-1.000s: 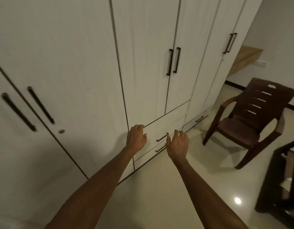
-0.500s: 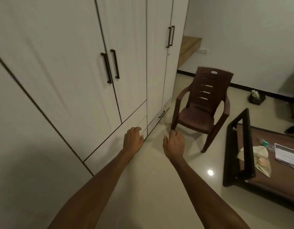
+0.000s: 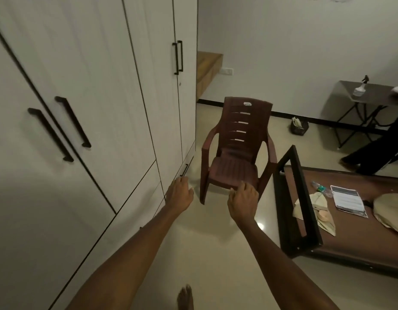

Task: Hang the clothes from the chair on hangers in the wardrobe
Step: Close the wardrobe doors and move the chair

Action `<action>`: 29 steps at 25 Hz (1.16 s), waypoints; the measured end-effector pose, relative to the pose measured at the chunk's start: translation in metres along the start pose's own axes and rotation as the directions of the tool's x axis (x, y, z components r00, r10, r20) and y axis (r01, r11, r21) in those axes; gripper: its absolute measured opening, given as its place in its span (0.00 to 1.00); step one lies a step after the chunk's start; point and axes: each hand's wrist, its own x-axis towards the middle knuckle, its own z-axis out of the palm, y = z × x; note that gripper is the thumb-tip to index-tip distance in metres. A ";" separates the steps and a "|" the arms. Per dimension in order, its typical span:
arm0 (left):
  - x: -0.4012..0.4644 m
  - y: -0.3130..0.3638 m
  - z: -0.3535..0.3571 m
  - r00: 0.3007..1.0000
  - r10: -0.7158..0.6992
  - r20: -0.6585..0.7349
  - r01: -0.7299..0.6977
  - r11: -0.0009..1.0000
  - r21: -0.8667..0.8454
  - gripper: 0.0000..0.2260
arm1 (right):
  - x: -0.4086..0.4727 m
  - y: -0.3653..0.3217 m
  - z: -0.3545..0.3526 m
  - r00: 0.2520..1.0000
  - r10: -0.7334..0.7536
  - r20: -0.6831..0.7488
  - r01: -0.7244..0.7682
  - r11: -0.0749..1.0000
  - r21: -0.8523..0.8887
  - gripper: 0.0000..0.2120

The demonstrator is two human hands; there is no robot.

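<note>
No text, number or brand can be read anywhere. The chair [image 3: 236, 151] carries a small pale label [image 3: 247, 104] at the top of its backrest, but the lettering on it is too small and blurred to make out. A printed leaflet [image 3: 348, 201] lies on the bed [image 3: 359, 247] with a dark header band and lines of print, all too fine to read.

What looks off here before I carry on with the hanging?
The brown chair holds no clothes: seat and backrest are bare. The wardrobe doors are shut. Both hands hold nothing.
</note>
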 end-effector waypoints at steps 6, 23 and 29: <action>0.133 0.008 0.016 0.997 0.077 0.022 -0.077 0.997 -0.005 0.19 | 0.106 0.032 0.036 0.992 0.126 -0.008 -0.126 0.990 -0.059 0.19; 0.400 0.045 0.144 0.978 -0.075 0.196 0.076 0.997 0.000 0.21 | 0.368 0.132 0.137 0.941 0.324 0.098 -0.313 0.943 -0.112 0.19; 0.481 0.060 0.185 0.959 -0.181 0.219 0.185 0.983 0.005 0.22 | 0.449 0.175 0.174 0.911 0.387 0.140 -0.370 0.919 -0.134 0.19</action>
